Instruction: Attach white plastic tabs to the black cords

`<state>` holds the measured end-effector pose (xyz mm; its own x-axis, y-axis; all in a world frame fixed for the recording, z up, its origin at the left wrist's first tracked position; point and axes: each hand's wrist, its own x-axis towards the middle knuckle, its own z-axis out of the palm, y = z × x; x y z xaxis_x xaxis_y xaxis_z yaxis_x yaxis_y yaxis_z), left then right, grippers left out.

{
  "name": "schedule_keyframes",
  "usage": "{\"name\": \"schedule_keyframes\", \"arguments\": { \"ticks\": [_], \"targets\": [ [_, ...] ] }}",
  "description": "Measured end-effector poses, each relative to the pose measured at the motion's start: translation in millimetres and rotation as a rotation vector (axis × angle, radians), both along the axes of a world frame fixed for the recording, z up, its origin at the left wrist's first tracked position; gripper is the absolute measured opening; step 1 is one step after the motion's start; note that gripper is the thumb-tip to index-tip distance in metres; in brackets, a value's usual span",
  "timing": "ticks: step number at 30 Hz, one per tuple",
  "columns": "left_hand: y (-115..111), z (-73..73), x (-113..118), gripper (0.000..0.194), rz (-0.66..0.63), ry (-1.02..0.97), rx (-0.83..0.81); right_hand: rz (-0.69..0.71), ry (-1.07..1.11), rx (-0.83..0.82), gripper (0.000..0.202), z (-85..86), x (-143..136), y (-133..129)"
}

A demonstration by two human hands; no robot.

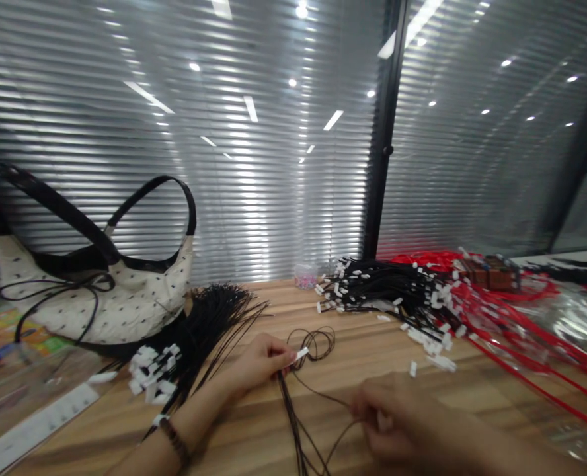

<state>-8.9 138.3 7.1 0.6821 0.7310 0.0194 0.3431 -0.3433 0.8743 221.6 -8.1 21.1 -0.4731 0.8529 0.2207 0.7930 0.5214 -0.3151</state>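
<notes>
My left hand [264, 362] is closed above the table, with a small white piece [301, 354] and thin dark cords [287, 403] pinched between thumb and fingers. One end of the cords curls into loops [318, 342] just beyond the fingertips, while the rest hangs toward me. Lower right, my right hand [385, 418] is blurred, its fingers curled in on a strand of the same dark cord that runs across from the left hand. Beside my left forearm lies a bundle of black cords [201, 330] with white ends [152, 373].
A white spotted bag [139, 297] with black handles stands at the left, near a white strip [40, 423]. To the right lie black cords with white tips [387, 281], red cords [511, 350] and clear plastic [576, 320]. A small tub [305, 277] stands by the blinds.
</notes>
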Motion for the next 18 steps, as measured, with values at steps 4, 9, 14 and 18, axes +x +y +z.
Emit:
{"name": "schedule_keyframes", "arguments": {
  "ticks": [4, 9, 14, 18],
  "targets": [
    [3.7, -5.2, -1.0, 0.042, 0.014, 0.0, -0.001, -0.121, 0.494, -0.107, 0.011, -3.0, 1.6, 1.2],
    [3.9, -5.8, -1.5, 0.042, 0.012, -0.001, -0.042, -0.161, 0.809, -0.149, 0.027, 19.3, 18.5, -4.3],
    [3.5, -2.4, -0.4, 0.04, 0.032, -0.003, -0.08, -0.238, 0.896, 0.003, 0.028, 43.9, 39.2, -23.5],
    [3.9, 0.3, 2.2, 0.04, 0.004, 0.008, -0.062, -0.262, 0.881, 0.003, 0.03, 49.9, 36.8, -22.0]
  ]
}}
